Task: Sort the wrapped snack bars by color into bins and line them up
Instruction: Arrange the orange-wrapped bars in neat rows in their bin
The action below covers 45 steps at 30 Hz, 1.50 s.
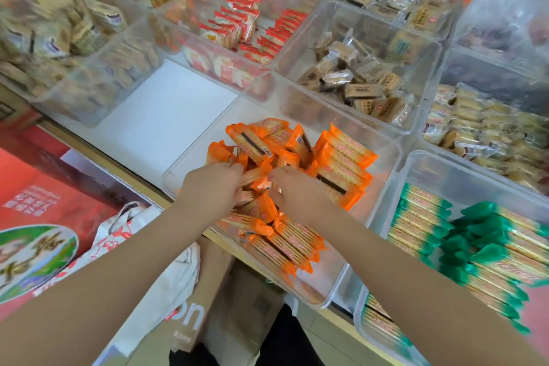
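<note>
Broadly, a white worktop (166, 116) carries rows of clear plastic bins of wrapped snacks. The nearest middle one, a clear rectangular plastic bin (395, 154), holds the orange-wrapped biscuit bars (341, 163): a neat rank stands lined up at its right, another lies at the near end, and a loose heap sits in the middle. Just to its right, a second clear bin (416, 163) holds green-wrapped bars (421, 217) already in rows.

Both hands are down in the orange heap, close together. The left hand (212, 184) curls its fingers round a few bars; the right hand (294, 190) seems to pinch one, though its fingertips are hidden.

These bars look light and stiff but probably brittle inside, with slick, crinkly foil. Best taken across the long flat sides, several at once, not by the crimped end flaps, which would slip.
</note>
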Available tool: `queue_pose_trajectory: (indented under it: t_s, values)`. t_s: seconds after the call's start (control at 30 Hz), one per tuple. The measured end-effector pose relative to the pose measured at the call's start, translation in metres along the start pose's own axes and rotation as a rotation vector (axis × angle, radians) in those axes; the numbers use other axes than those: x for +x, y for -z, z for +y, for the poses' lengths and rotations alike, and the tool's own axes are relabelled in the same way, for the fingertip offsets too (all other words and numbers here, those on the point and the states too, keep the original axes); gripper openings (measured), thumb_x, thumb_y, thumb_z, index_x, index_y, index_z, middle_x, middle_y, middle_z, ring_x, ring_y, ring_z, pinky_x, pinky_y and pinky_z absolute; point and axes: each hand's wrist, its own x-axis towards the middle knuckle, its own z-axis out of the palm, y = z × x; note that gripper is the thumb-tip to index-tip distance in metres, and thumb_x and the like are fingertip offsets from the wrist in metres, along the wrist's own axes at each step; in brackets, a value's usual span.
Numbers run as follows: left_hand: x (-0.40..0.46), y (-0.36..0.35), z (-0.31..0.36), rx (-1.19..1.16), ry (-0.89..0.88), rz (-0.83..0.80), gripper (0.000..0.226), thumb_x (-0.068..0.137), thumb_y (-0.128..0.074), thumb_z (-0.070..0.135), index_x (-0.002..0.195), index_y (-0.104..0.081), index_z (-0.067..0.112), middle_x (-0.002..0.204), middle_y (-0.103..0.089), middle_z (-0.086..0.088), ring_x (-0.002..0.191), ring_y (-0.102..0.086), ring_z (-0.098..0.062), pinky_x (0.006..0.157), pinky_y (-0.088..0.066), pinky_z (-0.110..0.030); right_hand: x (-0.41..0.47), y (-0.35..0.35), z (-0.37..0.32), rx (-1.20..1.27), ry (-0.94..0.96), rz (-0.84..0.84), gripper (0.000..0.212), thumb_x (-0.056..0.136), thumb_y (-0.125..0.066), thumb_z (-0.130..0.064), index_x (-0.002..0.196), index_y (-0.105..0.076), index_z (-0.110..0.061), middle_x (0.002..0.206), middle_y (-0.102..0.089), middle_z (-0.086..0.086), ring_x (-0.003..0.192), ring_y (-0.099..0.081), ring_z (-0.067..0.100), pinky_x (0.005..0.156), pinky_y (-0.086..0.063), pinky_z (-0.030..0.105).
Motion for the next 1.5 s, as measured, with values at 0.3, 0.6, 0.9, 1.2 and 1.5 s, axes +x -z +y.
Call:
queue_pose_trajectory:
  t_s: [0.3,0.6,0.9,1.2,1.5]
  values:
    - [-0.024,0.011,-0.062,-0.959,0.281,0.285,0.025,0.076,-0.053,0.038,0.091,-0.063,0.02,0.08,-0.061,0.004,0.078,-0.055,-0.017,0.07,-0.039,-0.026,0.008,-0.032,-0.019,0.201,-0.009,-0.013,0.046,0.093,-0.055,-0.027,0.136,-0.043,-0.017,0.133,-0.047,0.008,0.123,-0.044,0.026,0.1,-0.039,0.037]
    - [-0.038,0.007,-0.068,-1.388,0.298,0.162,0.014,0.091,-0.056,0.022,0.082,-0.064,0.03,0.071,-0.066,0.016,0.069,-0.061,-0.003,0.076,-0.05,-0.031,0.004,-0.027,-0.027,0.287,-0.003,0.157,0.03,0.092,-0.057,-0.021,0.12,-0.056,-0.011,0.114,-0.058,0.004,0.106,-0.052,0.02,0.088,-0.04,0.027]
    - [-0.015,0.008,-0.022,-1.161,0.02,-0.007,0.019,0.086,-0.063,0.03,0.105,-0.066,0.03,0.099,-0.064,0.014,0.092,-0.059,-0.005,0.078,-0.047,-0.021,-0.061,0.017,0.016,1.128,-0.462,0.367,0.011,0.098,-0.042,-0.016,0.099,-0.052,-0.011,0.079,-0.062,0.0,0.062,-0.059,0.008,0.056,-0.049,0.023]
    - [0.052,-0.019,0.065,-0.807,-0.277,-0.013,0.027,0.082,-0.069,0.023,0.107,-0.067,0.014,0.098,-0.06,0.005,0.09,-0.054,-0.01,0.065,-0.03,-0.011,-0.095,0.035,0.062,0.74,-0.445,0.511,0.015,0.081,-0.063,-0.02,0.093,-0.054,-0.021,0.093,-0.065,0.007,0.088,-0.061,0.018,0.079,-0.049,0.036]
    - [0.075,-0.043,0.076,-0.621,-0.261,0.05,0.046,0.077,-0.073,0.026,0.116,-0.053,0.013,0.111,-0.045,-0.003,0.094,-0.048,-0.016,0.08,-0.043,-0.029,-0.08,0.03,0.063,1.23,-0.277,0.477,0.02,0.075,-0.055,-0.02,0.094,-0.049,-0.018,0.091,-0.062,0.004,0.081,-0.065,0.009,0.066,-0.054,0.026]
